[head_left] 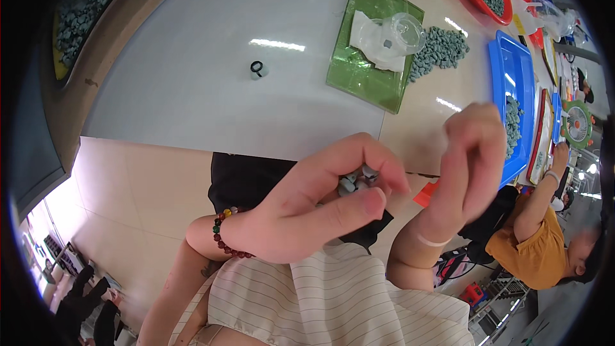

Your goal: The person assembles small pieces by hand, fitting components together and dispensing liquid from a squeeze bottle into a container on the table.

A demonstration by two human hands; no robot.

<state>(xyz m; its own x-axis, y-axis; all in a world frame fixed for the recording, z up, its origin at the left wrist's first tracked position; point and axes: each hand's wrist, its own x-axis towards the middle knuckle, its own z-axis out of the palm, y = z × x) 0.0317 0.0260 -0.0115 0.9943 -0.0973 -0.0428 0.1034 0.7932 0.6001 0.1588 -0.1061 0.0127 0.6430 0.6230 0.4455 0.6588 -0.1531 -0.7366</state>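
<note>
My left hand [307, 202] is cupped, palm up, with the fingers curled round several small grey-green pieces [349, 183]. Beside it on the right, my right hand [474, 154] is raised with its fingers drawn together in a pinch. Motion smears its fingertips, and I cannot make out what is between them. Beyond both hands, a green mat [344, 67] lies on the table with a white sheet [364, 31] and a clear plastic cup [415, 37] on it. A loose pile of similar grey-green pieces [442, 50] spreads against the mat's right side.
A small black ring-topped item [257, 67] stands on the grey tabletop [192, 90]. At right is a blue tray [496, 67] holding more pieces; a red basin [507, 11] of them sits at the far right. A person in an orange top [535, 243] sits on the right, near a green fan [578, 123].
</note>
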